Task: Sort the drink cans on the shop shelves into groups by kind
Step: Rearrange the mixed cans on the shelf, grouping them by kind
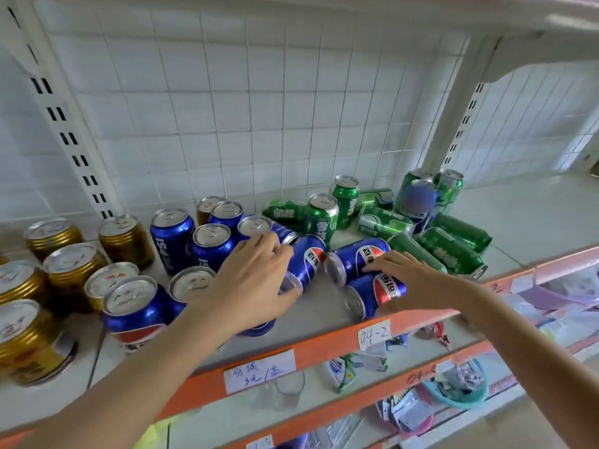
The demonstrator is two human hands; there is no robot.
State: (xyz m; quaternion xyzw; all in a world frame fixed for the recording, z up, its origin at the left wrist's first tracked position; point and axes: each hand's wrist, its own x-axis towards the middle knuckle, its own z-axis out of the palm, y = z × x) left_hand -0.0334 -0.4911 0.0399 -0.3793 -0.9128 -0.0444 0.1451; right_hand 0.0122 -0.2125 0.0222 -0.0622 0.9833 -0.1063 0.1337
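Several gold cans [69, 268] stand at the shelf's left. Blue cola cans [173, 239] stand upright beside them in the middle. My left hand [251, 281] grips a blue can lying on its side [308, 259]. To its right, my right hand [410, 280] holds a second fallen blue can [377, 294] near the front edge, fingertips touching a third fallen blue can [358, 256] behind it. Green cans [449, 246] lie and stand in a jumble at the back right, with one blue can [418, 205] among them.
The white shelf [534, 218] has an orange front strip [324, 346] with paper price labels. A wire grid backs the shelf against white tiles. Slotted uprights stand at left and right. Lower shelves hold small packets and a teal basket [460, 392].
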